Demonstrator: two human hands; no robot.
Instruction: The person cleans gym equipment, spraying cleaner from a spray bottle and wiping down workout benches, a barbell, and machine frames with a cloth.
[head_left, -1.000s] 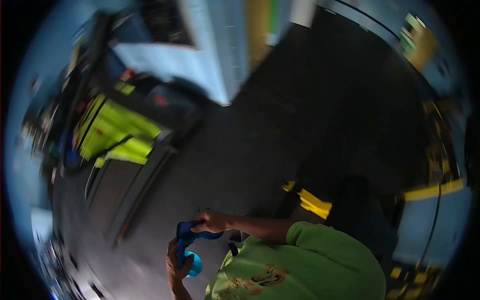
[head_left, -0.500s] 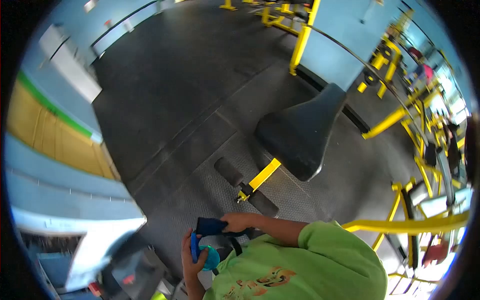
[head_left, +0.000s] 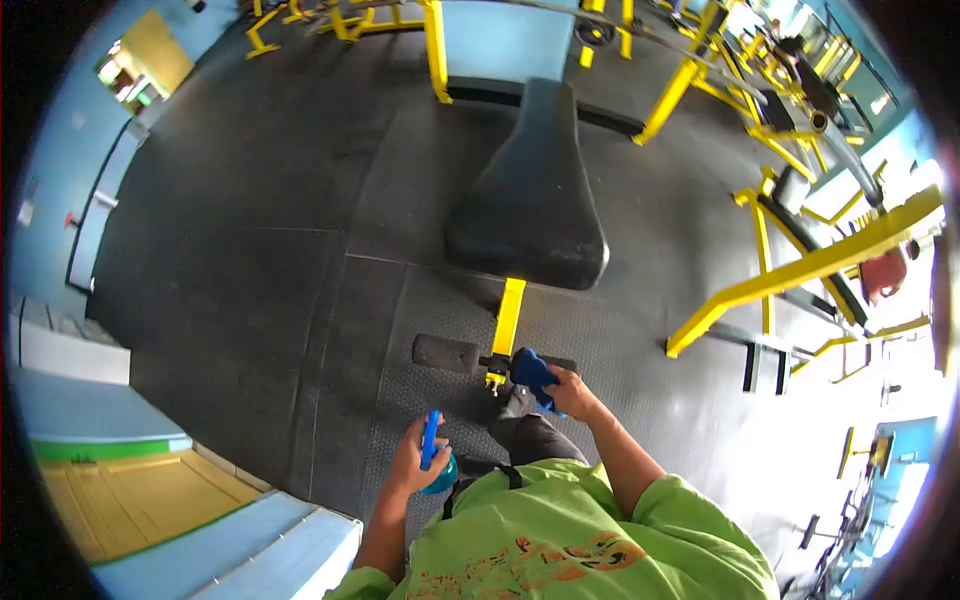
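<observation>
My left hand (head_left: 407, 463) is wrapped round a spray bottle with a blue top (head_left: 430, 440) and a teal body (head_left: 441, 474), low in the view and left of my body. Closed on a bunched dark blue cloth (head_left: 534, 376), my right hand (head_left: 574, 393) is in front of me, to the right of the bottle. The cloth overlaps the foam rollers (head_left: 445, 353) at the foot of a black padded bench (head_left: 530, 200). A yellow post (head_left: 508, 318) joins the rollers to the bench.
Yellow gym frames (head_left: 790, 270) stand on the right, with a person in red (head_left: 884, 275) behind them. Beyond the bench is a barbell rack with a blue panel (head_left: 505, 45). A yellow and green cabinet (head_left: 150, 500) is at the lower left. Black matting (head_left: 230, 280) covers the floor.
The view has swung round to face the bench. My hands have moved apart, the right one carrying the cloth away from the bottle, which stays in my left hand.
</observation>
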